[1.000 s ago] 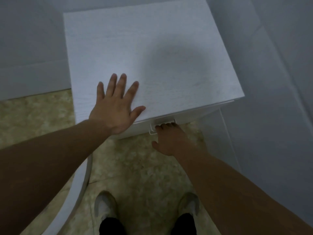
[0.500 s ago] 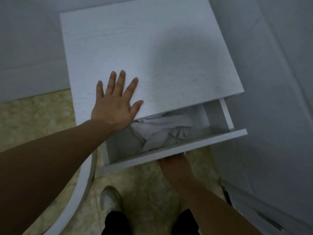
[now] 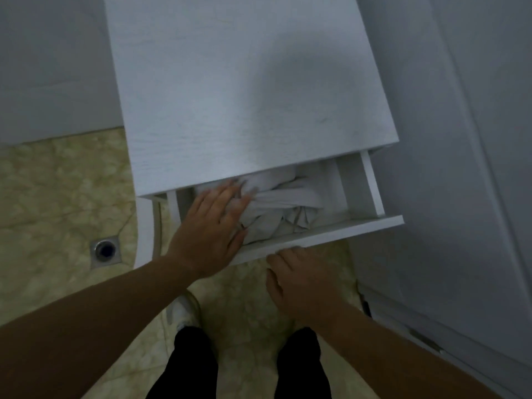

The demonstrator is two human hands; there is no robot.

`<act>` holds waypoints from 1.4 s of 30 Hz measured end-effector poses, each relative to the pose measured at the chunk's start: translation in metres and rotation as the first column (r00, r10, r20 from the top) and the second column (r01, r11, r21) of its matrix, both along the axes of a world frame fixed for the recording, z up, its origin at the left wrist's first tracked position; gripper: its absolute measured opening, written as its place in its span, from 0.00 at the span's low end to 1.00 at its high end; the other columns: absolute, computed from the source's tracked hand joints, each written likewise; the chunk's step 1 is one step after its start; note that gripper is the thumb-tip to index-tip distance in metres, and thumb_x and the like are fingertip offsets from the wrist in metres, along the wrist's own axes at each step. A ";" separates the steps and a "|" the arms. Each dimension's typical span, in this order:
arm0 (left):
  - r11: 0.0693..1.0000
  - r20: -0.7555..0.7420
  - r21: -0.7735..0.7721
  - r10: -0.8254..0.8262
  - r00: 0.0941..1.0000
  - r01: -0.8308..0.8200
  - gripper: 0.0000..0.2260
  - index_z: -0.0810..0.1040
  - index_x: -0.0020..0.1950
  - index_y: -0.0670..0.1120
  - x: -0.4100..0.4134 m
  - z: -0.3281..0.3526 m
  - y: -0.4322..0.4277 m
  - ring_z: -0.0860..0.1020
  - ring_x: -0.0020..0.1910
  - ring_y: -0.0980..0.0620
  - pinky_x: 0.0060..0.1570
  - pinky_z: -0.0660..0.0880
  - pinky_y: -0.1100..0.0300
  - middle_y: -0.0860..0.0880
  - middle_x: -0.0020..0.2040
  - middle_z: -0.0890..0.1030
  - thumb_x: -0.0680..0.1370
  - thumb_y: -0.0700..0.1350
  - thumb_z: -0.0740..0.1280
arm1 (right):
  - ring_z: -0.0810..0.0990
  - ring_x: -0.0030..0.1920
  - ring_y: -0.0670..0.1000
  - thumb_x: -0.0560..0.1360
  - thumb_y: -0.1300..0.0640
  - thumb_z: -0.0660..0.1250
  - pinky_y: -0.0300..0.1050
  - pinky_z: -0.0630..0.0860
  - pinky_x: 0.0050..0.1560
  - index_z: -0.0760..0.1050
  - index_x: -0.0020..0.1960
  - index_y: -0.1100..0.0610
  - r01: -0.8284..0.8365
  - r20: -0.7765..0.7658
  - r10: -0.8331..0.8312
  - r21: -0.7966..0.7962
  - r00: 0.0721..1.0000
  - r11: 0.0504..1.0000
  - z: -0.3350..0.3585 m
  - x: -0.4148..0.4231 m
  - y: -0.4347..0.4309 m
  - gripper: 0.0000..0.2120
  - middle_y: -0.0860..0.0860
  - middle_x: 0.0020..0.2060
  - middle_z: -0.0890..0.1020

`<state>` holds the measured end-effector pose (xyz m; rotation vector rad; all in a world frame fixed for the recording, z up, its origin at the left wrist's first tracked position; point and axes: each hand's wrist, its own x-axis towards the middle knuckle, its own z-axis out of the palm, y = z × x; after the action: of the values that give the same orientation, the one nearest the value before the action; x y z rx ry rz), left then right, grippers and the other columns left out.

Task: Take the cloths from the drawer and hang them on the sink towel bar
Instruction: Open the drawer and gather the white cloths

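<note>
A white cabinet (image 3: 244, 96) fills the twelve o'clock part of the scene, and its top drawer (image 3: 331, 234) is pulled out toward six o'clock. Crumpled pale cloths (image 3: 285, 205) lie heaped inside. The left hand (image 3: 213, 226) reaches in from seven o'clock, fingers stretched out and resting on the cloths' nine o'clock side. The right hand (image 3: 299, 283) sits just below the drawer front, its knuckles at the lower edge and its fingertips hidden, so its hold can't be made out. At eight o'clock a round metal floor drain (image 3: 105, 250) is set in the beige mottled floor (image 3: 57, 197). A pale shoe (image 3: 181, 312) and black trouser legs (image 3: 187, 364) show at six o'clock.
</note>
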<state>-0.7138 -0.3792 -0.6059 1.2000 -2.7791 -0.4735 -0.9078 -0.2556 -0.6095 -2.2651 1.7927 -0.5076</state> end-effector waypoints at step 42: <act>0.956 -0.197 0.269 0.172 0.965 -0.115 0.28 0.75 0.65 0.41 -0.046 0.070 -0.025 0.80 0.54 0.45 0.57 0.69 0.66 0.40 0.56 0.81 0.69 0.49 0.78 | 0.80 0.45 0.58 0.71 0.47 0.74 0.54 0.81 0.45 0.70 0.62 0.49 -0.130 0.113 0.085 0.496 0.990 0.859 0.098 -0.047 -0.131 0.24 0.57 0.58 0.72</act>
<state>-0.7600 -0.4040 -0.5359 1.2979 -2.4794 -0.9136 -0.9550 -0.3864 -0.5118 -1.9274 1.5200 -0.0920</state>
